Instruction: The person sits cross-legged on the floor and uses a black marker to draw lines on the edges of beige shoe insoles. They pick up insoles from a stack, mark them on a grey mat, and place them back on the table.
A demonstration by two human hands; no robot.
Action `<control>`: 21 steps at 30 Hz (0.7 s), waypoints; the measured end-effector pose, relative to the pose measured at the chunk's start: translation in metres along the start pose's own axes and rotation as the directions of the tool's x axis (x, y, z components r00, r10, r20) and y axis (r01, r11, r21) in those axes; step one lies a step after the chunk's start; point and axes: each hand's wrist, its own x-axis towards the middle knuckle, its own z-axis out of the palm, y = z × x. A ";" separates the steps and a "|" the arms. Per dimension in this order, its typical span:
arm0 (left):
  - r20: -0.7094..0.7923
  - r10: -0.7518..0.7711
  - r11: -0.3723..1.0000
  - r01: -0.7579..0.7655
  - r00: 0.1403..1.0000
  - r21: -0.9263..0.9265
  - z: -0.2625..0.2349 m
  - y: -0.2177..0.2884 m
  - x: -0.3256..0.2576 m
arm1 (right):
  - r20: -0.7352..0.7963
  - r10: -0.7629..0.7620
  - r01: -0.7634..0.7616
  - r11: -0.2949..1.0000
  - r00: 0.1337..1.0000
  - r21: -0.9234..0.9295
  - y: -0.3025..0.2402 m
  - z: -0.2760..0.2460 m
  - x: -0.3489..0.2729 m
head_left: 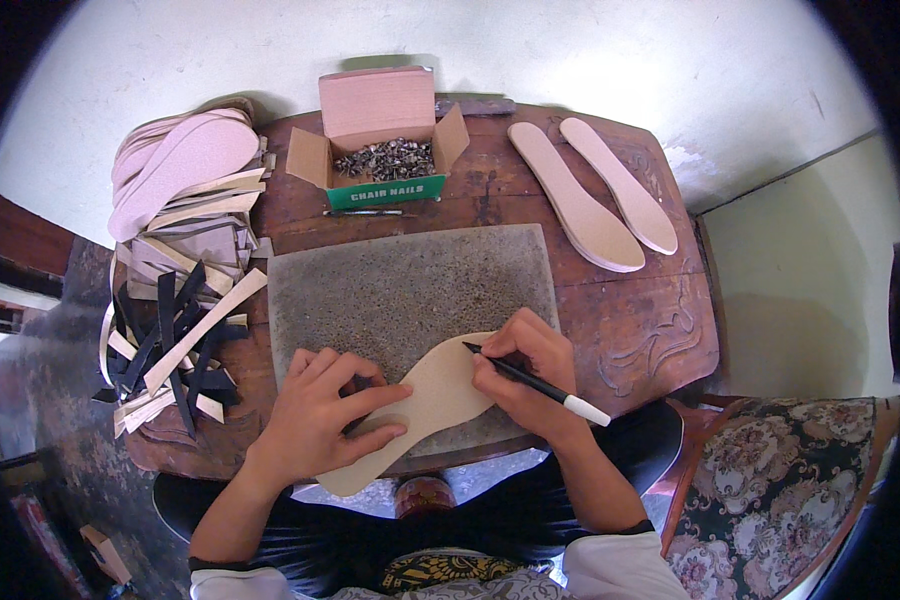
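A tan shoe insole (pixel 440 390) lies flat on a grey stone slab (pixel 410 285) in front of me. My left hand (pixel 320 415) presses down on the insole's near half with fingers spread. My right hand (pixel 525 375) grips a black pen with a white end (pixel 540 383), its tip touching the insole's far edge near the toe.
The slab rests on a small carved wooden table (pixel 640 320). An open cardboard box of metal nails (pixel 385 160) stands at the back. Two pink insoles (pixel 595 195) lie back right. A pile of insoles and tan and black strips (pixel 180 260) fills the left. A floral cushioned chair (pixel 780 470) stands at right.
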 end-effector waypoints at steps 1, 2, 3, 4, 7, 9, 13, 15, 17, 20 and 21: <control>-0.002 0.000 1.000 0.000 1.000 0.001 0.000 0.000 0.000 | 0.004 -0.006 0.006 1.000 1.000 -0.011 0.000 0.000 0.000; -0.004 0.000 1.000 0.000 1.000 0.003 0.000 0.000 0.000 | 0.001 -0.010 0.010 1.000 1.000 -0.011 0.000 0.000 0.000; -0.004 0.001 1.000 -0.001 1.000 0.003 0.000 0.000 0.000 | -0.001 -0.014 0.014 1.000 1.000 -0.012 0.000 0.000 0.000; -0.004 0.003 1.000 -0.003 1.000 0.004 0.001 -0.001 0.000 | -0.004 -0.018 0.018 1.000 1.000 -0.013 0.001 0.000 0.000; -0.003 0.003 1.000 -0.003 1.000 0.006 0.001 -0.001 0.000 | -0.003 -0.003 0.003 1.000 1.000 -0.007 0.000 -0.001 0.000; -0.003 0.003 1.000 -0.003 1.000 0.010 0.000 -0.001 0.000 | -0.035 -0.001 0.003 0.998 0.999 0.056 0.003 0.000 -0.002; -0.006 0.009 1.000 -0.009 1.000 0.008 0.000 -0.002 -0.001 | -0.075 -0.021 0.025 0.998 0.997 0.058 0.007 -0.006 -0.002; -0.006 0.007 1.000 -0.007 1.000 0.006 0.001 -0.002 -0.001 | -0.072 -0.020 0.024 0.998 0.997 0.053 0.010 -0.006 -0.002; -0.004 0.002 1.000 -0.002 1.000 0.007 0.001 -0.001 0.000 | -0.069 -0.020 0.023 0.999 0.997 0.045 0.009 -0.006 -0.002; -0.009 0.022 1.000 -0.022 1.000 0.003 0.000 0.000 0.002 | -0.054 -0.029 0.030 0.999 0.998 0.019 0.007 -0.007 -0.001; -0.007 0.021 1.000 -0.021 1.000 0.003 0.000 0.000 0.002 | -0.045 -0.038 0.039 0.999 0.998 0.004 0.007 -0.008 -0.001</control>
